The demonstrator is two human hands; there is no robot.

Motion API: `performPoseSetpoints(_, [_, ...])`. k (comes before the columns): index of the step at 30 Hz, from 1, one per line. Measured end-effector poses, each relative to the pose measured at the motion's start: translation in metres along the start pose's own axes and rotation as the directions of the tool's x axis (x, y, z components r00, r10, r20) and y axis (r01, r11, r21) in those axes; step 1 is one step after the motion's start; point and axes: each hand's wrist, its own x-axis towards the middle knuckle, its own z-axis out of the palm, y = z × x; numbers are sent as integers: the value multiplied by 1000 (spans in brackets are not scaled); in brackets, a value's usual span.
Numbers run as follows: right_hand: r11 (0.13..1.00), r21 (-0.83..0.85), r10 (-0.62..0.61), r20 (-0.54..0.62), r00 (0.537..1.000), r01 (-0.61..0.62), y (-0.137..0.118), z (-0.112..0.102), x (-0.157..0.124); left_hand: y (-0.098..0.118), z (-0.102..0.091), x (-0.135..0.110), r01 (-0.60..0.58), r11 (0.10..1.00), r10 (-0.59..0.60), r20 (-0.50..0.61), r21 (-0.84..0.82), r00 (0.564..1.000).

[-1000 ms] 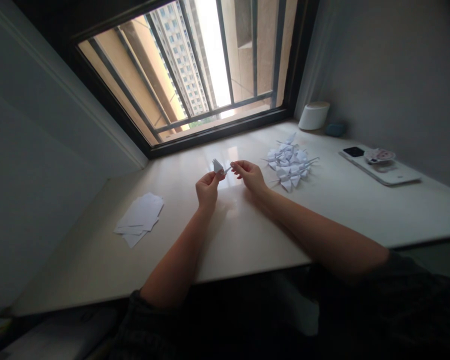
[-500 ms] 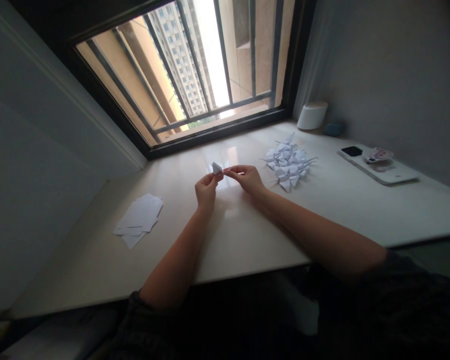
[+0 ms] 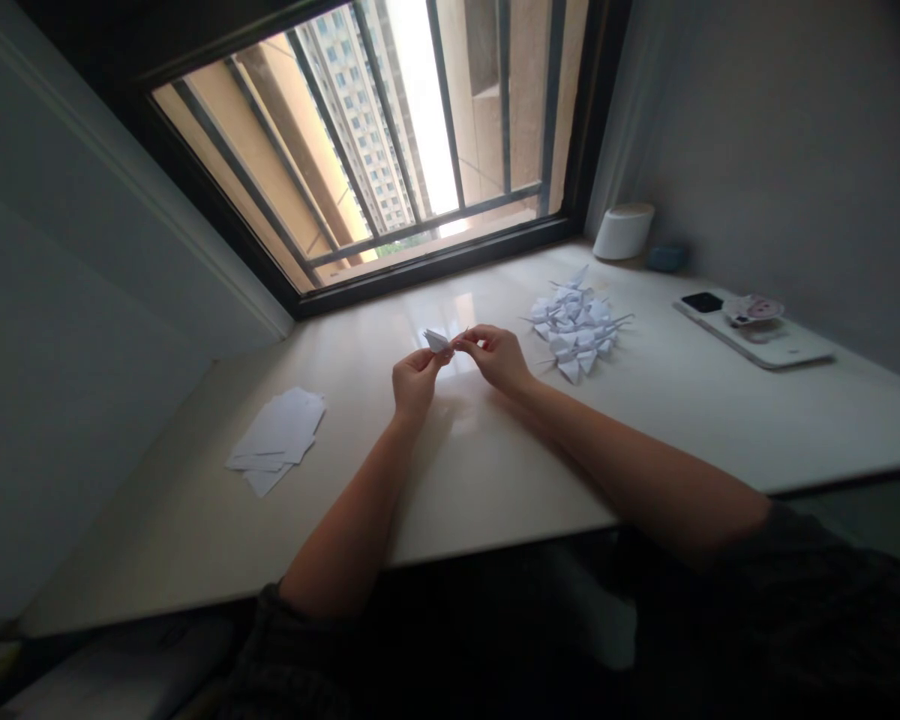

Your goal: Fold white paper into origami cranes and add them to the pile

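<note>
A small folded white paper (image 3: 436,340), shaped like part of an origami crane, is held up over the middle of the table. My left hand (image 3: 415,380) is closed on its near side in a pinch. The fingers of my right hand (image 3: 498,357) are pinched together at the paper's right end, and they cover that tip. To the right of my hands lies a heap of folded paper cranes (image 3: 579,325). A loose stack of white paper sheets (image 3: 277,435) rests on the left of the table.
On the right of the white table (image 3: 487,490) lies a phone (image 3: 772,335) with a sticker-like grip on its back. A white rounded container (image 3: 624,232) and a small dark blue object (image 3: 668,257) stand by the wall. A barred window (image 3: 450,220) is beyond the table.
Both hands have shifted very slightly to the right with the folded paper. The paper now tilts lower toward the right.
</note>
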Motion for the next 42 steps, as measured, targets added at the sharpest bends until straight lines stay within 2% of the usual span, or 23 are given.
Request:
performPoseSetpoints(9, [998,57,32,5,999,-33,1,2,1,6,4,-4,61,996,-63,-30,-65,998])
performPoseSetpoints(16, [989,135,67,-23,998,-63,4,4,0,0,2,2,-40,998,41,16,-46,999])
performPoseSetpoints(21, [986,129,107,-33,994,-101,4,3,1,-4,2,3,-40,999,40,-1,-24,999])
performPoseSetpoints(28, [973,175,173,-112,979,-152,1,-1,2,-6,0,3,-34,999,34,-9,-5,999])
performPoseSetpoints(34, [901,351,309,-107,945,-255,-3,1,3,-4,3,2,-21,1000,20,-42,-19,999])
performPoseSetpoints(42, [824,485,392,-113,913,-293,-5,1,1,-8,4,2,-131,990,129,37,49,991])
